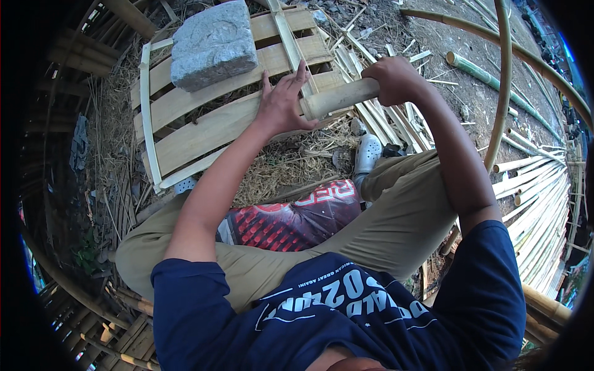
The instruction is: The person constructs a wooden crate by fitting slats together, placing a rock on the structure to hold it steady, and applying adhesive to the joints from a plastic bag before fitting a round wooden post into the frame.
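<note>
A panel of pale flat wooden slats (201,137) lies on the ground before me, with thin strips running across the slats. My left hand (281,106) is open at the panel's right part, fingers spread beside a cross strip (285,36). My right hand (393,81) is closed round one end of a short, thick bamboo piece (343,99). The other end of this piece is over the panel's right edge, close to my left thumb. Whether it touches the slats I cannot tell. A rough grey stone block (213,48) rests on the far part of the panel.
Split bamboo strips (375,123) lie in a pile right of the panel. Long bamboo poles (537,216) are stacked at the far right, and a bent pole (504,86) arches nearby. A printed red and dark sack (297,216) lies between my legs. Dry straw (266,170) covers the ground.
</note>
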Available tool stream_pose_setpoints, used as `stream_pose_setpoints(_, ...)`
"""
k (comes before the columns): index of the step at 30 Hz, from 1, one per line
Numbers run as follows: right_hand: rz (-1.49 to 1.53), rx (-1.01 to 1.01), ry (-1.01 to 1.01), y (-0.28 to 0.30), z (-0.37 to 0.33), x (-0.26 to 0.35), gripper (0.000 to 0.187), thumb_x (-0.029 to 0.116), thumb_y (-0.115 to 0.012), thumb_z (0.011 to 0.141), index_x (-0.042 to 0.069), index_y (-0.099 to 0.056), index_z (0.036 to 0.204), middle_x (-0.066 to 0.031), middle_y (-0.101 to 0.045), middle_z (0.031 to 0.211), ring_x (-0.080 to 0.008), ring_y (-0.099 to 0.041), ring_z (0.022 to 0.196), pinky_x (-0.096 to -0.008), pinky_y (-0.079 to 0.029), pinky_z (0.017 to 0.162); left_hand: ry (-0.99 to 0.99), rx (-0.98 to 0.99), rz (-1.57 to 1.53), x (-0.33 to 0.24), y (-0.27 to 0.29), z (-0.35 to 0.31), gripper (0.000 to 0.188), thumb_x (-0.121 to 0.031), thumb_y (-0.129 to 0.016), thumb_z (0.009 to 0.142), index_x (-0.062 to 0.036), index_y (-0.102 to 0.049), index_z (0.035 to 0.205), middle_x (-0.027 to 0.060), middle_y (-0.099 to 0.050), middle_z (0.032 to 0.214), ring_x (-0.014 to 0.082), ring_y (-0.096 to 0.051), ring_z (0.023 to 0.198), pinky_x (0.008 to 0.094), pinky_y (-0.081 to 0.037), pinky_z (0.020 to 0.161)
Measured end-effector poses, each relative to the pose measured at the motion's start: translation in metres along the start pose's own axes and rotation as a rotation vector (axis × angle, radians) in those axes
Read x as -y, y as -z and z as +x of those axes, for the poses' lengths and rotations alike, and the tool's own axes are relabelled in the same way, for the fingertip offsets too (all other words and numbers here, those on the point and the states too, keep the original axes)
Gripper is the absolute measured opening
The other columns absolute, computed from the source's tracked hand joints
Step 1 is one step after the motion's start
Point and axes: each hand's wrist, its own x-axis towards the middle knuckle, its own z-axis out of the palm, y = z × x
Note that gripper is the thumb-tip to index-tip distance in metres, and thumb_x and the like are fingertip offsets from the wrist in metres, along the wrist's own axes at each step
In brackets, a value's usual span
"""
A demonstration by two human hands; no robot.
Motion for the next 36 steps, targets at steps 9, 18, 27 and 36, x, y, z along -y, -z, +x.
stream_pose_setpoints(9, -0.023, -0.081, -0.013, 0.008, 0.001, 0.007, 0.027, 0.008, -0.07, 0.064, 0.016, -0.072, 0.089, -0.0063, -0.072, 0.08, -0.0302, -0.073, 0.08, -0.0456, -0.058, 0.07, -0.051, -0.065, 0.008, 0.01, -0.003, 0.0, 0.158, -0.065, -0.087, 0.056, -0.0087, 0.009, 0.168, 0.0051, -0.057, 0.15, 0.0246, -0.051, 0.143, 0.0766, -0.011, 0.123)
stream_pose_setpoints(18, -0.056, -0.514, -0.014, -0.028, 0.008, 0.004, 0.028, 0.006, -0.07, 0.07, 0.016, -0.064, 0.095, -0.0017, -0.07, 0.086, -0.0269, -0.073, 0.08, -0.0448, -0.058, 0.069, -0.021, -0.085, -0.006, 0.008, -0.003, 0.002, 0.157, -0.061, -0.088, 0.056, -0.0058, 0.008, 0.168, 0.0136, -0.055, 0.151, 0.0282, -0.049, 0.145, 0.074, -0.009, 0.125)
stream_pose_setpoints(27, -0.134, -0.524, 0.062, -0.039, 0.011, 0.001, 0.022, 0.016, -0.075, 0.078, 0.018, -0.066, 0.099, 0.001, -0.07, 0.091, -0.0205, -0.072, 0.09, -0.0397, -0.054, 0.077, -0.067, -0.088, -0.067, 0.015, -0.007, 0.002, 0.162, -0.067, -0.088, 0.058, -0.0003, 0.015, 0.165, 0.0123, -0.059, 0.148, 0.028, -0.054, 0.14, 0.0702, -0.007, 0.126)
stream_pose_setpoints(36, -0.034, -0.663, 0.015, -0.05, 0.011, 0.002, 0.028, 0.014, -0.075, 0.079, 0.02, -0.07, 0.105, 0.0021, -0.07, 0.094, -0.0186, -0.07, 0.092, -0.0398, -0.049, 0.084, -0.029, -0.097, 0.04, 0.01, -0.007, 0.006, 0.152, -0.059, -0.091, 0.059, -0.0104, 0.002, 0.169, 0.0043, -0.054, 0.156, 0.0243, -0.049, 0.146, 0.0719, -0.009, 0.126)
